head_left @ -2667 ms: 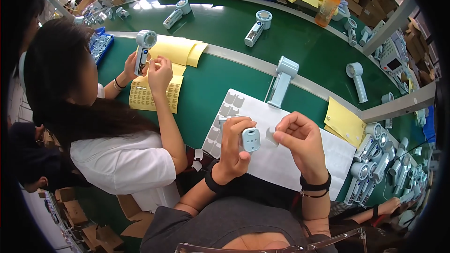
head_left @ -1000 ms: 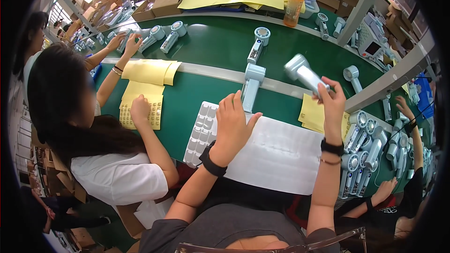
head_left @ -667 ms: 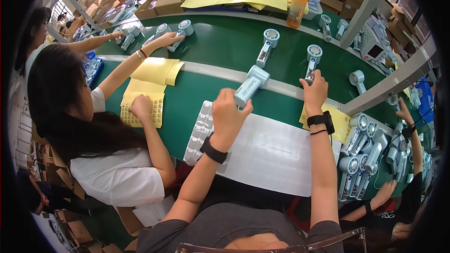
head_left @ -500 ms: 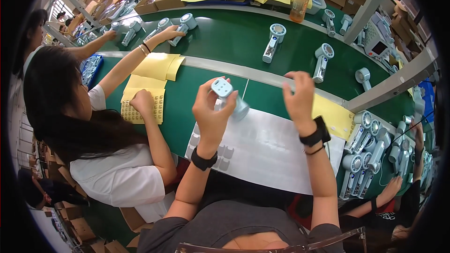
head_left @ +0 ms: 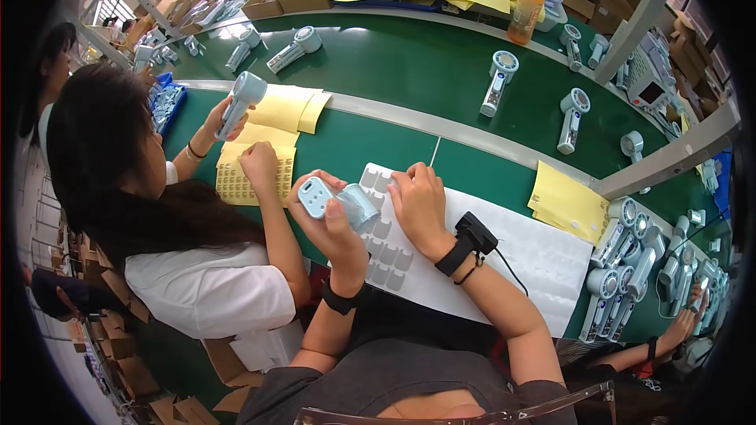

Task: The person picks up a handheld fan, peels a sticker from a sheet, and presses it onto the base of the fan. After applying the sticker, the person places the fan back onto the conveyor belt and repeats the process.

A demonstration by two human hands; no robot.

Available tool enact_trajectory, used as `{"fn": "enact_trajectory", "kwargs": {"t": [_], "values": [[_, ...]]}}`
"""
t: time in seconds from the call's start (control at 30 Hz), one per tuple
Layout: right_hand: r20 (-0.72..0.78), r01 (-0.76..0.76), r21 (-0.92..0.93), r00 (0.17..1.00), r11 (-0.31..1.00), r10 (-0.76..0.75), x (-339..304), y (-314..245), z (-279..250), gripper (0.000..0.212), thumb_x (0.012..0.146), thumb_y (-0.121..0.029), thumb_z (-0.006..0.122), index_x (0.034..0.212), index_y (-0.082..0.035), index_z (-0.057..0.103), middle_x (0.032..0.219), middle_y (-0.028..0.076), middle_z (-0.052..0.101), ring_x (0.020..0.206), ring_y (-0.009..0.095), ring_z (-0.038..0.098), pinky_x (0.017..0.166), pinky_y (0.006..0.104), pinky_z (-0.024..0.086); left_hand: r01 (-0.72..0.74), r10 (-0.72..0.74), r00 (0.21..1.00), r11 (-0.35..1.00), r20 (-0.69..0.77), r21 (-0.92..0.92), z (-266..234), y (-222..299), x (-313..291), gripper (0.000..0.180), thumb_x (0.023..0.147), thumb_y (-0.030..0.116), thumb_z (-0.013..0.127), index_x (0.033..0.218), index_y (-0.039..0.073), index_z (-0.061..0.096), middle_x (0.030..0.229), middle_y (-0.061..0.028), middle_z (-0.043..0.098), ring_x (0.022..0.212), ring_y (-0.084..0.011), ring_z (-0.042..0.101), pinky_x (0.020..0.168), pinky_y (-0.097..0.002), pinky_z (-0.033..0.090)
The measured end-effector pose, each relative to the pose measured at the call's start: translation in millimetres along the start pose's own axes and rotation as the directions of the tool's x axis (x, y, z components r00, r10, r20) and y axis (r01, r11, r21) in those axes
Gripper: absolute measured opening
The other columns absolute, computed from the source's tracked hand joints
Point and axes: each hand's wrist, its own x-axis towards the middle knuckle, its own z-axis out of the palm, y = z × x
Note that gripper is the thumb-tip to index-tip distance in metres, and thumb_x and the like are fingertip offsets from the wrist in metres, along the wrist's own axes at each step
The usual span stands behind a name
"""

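My left hand is closed round a light-blue handheld fan, held above the left part of the work sheet. The end of its handle, with a slot and small holes, faces up; its round head points away to the right. My right hand is lowered onto the white sheet beside the grey stickers. Its fingers are bent and drawn together at the sticker rows; whatever is between the fingertips is hidden. A black strap with a small box and cable is on the right wrist.
At my left a co-worker holds another fan over yellow sticker sheets. Several fans are piled at right, near a metal post. Fans stand on the green belt ahead. An orange drink bottle is behind it.
My right hand has come down and left onto the sticker sheet. My left hand has moved left and lower with the fan. The co-worker has picked up a fan from the belt.
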Motion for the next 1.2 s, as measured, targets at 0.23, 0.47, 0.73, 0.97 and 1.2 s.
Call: {"fn": "enact_trajectory", "kwargs": {"t": [0.23, 0.47, 0.73, 0.97, 1.2], "values": [[0.009, -0.117, 0.075, 0.993, 0.990, 0.116, 6, -2, 11, 0.016, 0.078, -0.014, 0.073, 0.091, -0.005, 0.069, 0.089, 0.010, 0.058, 0.087, 0.027, 0.056, 0.075, 0.0383, 0.042, 0.000, -0.003, 0.997, 0.999, 0.076, 0.039, 7, 5, -5, 0.040, 0.091, 0.030, 0.045, 0.117, -0.001, 0.042, 0.102, -0.0138, 0.049, 0.092, -0.0208, 0.050, 0.089, -0.0360, 0.041], [-0.057, -0.066, 0.051, 0.996, 0.996, 0.069, 4, -2, 12, 0.016, 0.077, -0.012, 0.073, 0.089, -0.003, 0.068, 0.087, 0.010, 0.060, 0.086, 0.029, 0.058, 0.076, 0.0392, 0.045, -0.019, 0.018, 0.992, 1.000, 0.121, 0.006, 5, 4, -12, 0.047, 0.092, 0.040, 0.046, 0.117, 0.000, 0.041, 0.101, -0.0133, 0.050, 0.093, -0.0206, 0.051, 0.089, -0.0354, 0.041], [0.172, -0.321, 0.834, 0.924, 0.449, 0.341, 12, 11, -23, 0.016, 0.085, -0.009, 0.071, 0.097, 0.000, 0.064, 0.086, 0.005, 0.064, 0.080, 0.015, 0.062, 0.070, 0.0278, 0.049, -0.013, 0.043, 0.930, 0.996, 0.366, -0.085, 5, 2, -17, 0.076, 0.092, 0.070, 0.028, 0.117, 0.000, 0.042, 0.101, -0.0126, 0.053, 0.092, -0.0189, 0.052, 0.084, -0.0334, 0.042], [0.366, -0.420, 0.866, 0.902, 0.273, 0.228, -6, -30, -167, 0.014, 0.084, -0.001, 0.070, 0.094, -0.003, 0.061, 0.084, 0.000, 0.063, 0.079, 0.007, 0.060, 0.073, 0.0199, 0.049, -0.175, 0.158, 0.807, 0.984, 0.569, -0.026, 17, 3, -30, 0.086, 0.088, 0.077, 0.018, 0.112, -0.001, 0.048, 0.096, -0.0143, 0.058, 0.086, -0.0233, 0.054, 0.078, -0.0358, 0.044], [0.377, -0.464, 0.812, 0.879, 0.353, 0.291, -24, -37, -193, 0.029, 0.080, 0.001, 0.073, 0.102, -0.003, 0.055, 0.083, 0.001, 0.062, 0.078, 0.006, 0.060, 0.072, 0.0202, 0.049, -0.414, 0.370, 0.719, 0.908, 0.588, -0.066, 43, 8, -42, 0.078, 0.093, 0.070, 0.026, 0.111, -0.001, 0.053, 0.095, -0.0160, 0.060, 0.081, -0.0305, 0.056, 0.074, -0.0401, 0.042]]}}
